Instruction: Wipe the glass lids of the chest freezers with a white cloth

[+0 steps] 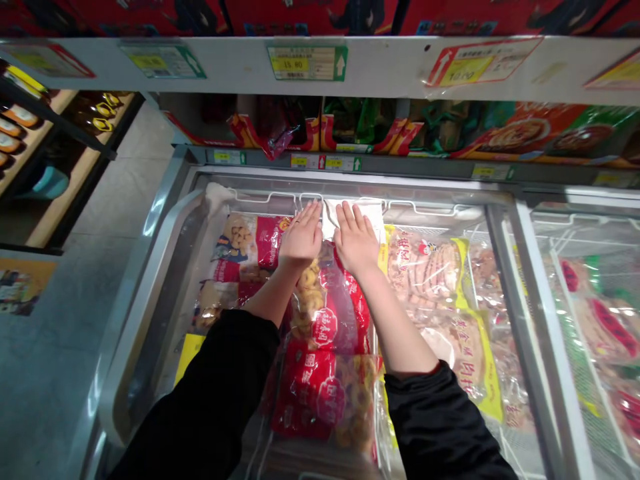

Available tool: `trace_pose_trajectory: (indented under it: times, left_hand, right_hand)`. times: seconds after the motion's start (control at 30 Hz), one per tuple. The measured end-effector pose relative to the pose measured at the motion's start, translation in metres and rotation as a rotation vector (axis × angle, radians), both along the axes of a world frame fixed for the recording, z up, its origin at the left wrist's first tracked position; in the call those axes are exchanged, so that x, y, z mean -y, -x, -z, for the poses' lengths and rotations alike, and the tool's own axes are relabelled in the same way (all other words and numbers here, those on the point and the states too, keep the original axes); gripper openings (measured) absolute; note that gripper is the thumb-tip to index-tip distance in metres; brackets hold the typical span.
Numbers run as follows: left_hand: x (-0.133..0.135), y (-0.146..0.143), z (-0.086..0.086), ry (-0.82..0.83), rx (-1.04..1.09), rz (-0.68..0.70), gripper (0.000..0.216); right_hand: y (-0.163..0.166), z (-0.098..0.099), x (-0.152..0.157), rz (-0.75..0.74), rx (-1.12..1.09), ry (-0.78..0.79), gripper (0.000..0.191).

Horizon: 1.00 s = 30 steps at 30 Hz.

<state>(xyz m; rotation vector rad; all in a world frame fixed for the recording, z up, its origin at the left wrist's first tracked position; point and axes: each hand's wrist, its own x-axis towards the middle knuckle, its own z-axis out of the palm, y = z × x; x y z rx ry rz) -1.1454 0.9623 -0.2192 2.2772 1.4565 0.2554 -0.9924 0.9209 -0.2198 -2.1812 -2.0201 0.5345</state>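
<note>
So both bare hands are out in front here, reaching across the glass top of a chest freezer (131, 320), black sleeves (210, 393) pushed back enough to show the forearms. The right hand (357, 243) lies flat, palm down, on a white cloth (377, 213), fingers slightly spread with no pinch on it, just the hand laid over it. The cloth sits near the far edge of the glass, roughly mid-width, poking out on both sides of those fingers. The left hand (302, 235) is also palm down and flat, fingers stretched out and lying close together, nothing visible in its grip; its fingertips are just beside the cloth's left edge, and I honestly can't tell if they touch it. Under the glass you've got red bags (307, 380) with clear windows showing ring-shaped food, below and between the arms, and yellow-edged bags (430, 267) of pale, flat pieces over to the right. White wire baskets (263, 198) show around them. Behind the freezer there's a row of open-fronted boxes (320, 130) with wrapped packs in them, and above that a pale shelf edge (235, 63) with price tags (307, 63), the middle one reading 15.80. Off to the left, a rack holds bottles (17, 117) above grey floor tiles (115, 177).
</note>
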Motion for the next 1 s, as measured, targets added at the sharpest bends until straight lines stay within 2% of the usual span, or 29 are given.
trace_pose_trajectory:
  times: [0.17, 0.3, 0.37, 0.5, 0.63, 0.73, 0.83, 0.9, 1.0]
  left_hand:
    - [-0.004, 0.003, 0.004, 0.004, 0.047, -0.114, 0.064]
    - [-0.004, 0.001, -0.001, 0.034, 0.054, -0.115, 0.061]
    - [-0.002, 0.001, -0.002, 0.043, 0.068, -0.112, 0.06]
    - [0.0, 0.001, -0.001, 0.024, 0.13, -0.122, 0.059]
    - [0.0, 0.004, 0.003, 0.013, 0.273, -0.148, 0.056]
    - [-0.003, 0.007, 0.006, 0.049, 0.422, -0.195, 0.055]
    - [-0.009, 0.015, 0.008, 0.112, 0.5, -0.238, 0.056]
    - [-0.012, 0.025, 0.007, 0.126, 0.464, -0.214, 0.058]
    - [-0.011, 0.044, 0.003, 0.105, 0.271, -0.03, 0.061]
  right_hand:
    - [0.008, 0.003, -0.04, -0.079, -0.021, 0.029, 0.069]
    - [-0.001, 0.003, -0.058, -0.072, -0.016, 0.073, 0.07]
    - [-0.004, 0.002, -0.051, -0.038, -0.005, 0.068, 0.07]
    - [0.001, -0.001, -0.018, 0.033, 0.013, 0.041, 0.07]
    - [0.016, -0.005, 0.009, 0.019, 0.012, 0.03, 0.067]
    - [0.021, -0.007, 0.006, -0.044, 0.012, 0.031, 0.066]
    - [0.017, -0.006, -0.011, -0.119, 0.014, 0.034, 0.065]
    - [0.012, -0.004, -0.025, -0.124, 0.016, 0.027, 0.065]
    - [0.01, -0.001, -0.036, -0.056, 0.018, 0.015, 0.066]
